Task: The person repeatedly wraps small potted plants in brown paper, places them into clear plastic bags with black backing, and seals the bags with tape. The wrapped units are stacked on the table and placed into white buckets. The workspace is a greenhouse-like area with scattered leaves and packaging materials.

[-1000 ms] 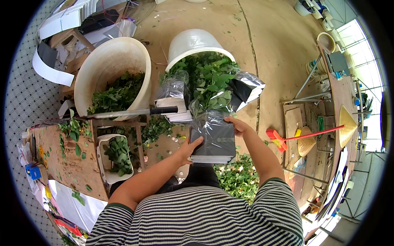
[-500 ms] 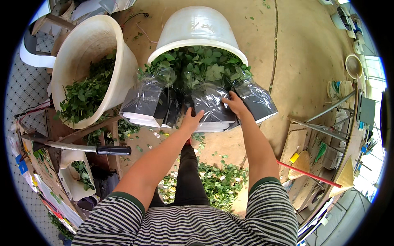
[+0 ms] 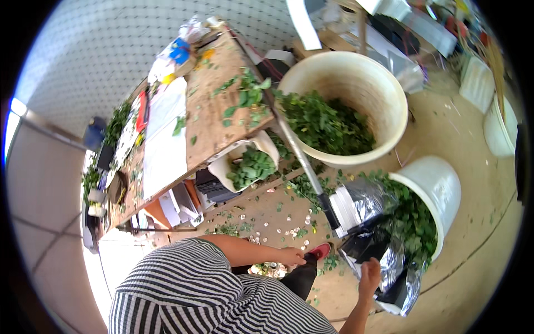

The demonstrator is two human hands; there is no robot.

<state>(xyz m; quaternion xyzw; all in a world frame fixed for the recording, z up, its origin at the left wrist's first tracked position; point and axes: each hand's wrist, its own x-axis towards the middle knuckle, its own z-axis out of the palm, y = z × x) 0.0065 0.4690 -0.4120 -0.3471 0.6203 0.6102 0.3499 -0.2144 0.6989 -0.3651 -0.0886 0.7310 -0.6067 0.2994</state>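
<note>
My left hand [image 3: 291, 256] hangs low beside my dark trousers, its fingers loosely extended and nothing seen in them. Beside the wrapped bundles is my right hand [image 3: 370, 275], with its fingers partly bent and apart; no held thing shows. Leafy stem bundles in black and clear wrapping [image 3: 392, 267] lie in the mouth of a tipped white tub [image 3: 445, 186], their pale, boxy ends toward me. Green leaves [image 3: 417, 222] fill the tub's opening. One bundle with a white layered end [image 3: 346, 209] lies nearest the black-gripped metal bar [image 3: 311, 175].
A wooden workbench [image 3: 214, 106] with paper and leaf scraps stands at left. Below its edge hangs a white bin of leaves [image 3: 250, 167]. A large white tub [image 3: 384, 83] holding cut greenery stands behind. Petals and leaves litter the floor [image 3: 267, 214].
My view has swung left toward the workbench. Both hands have come off the wrapped bundles; the left has dropped to my side, while the right stays near them.
</note>
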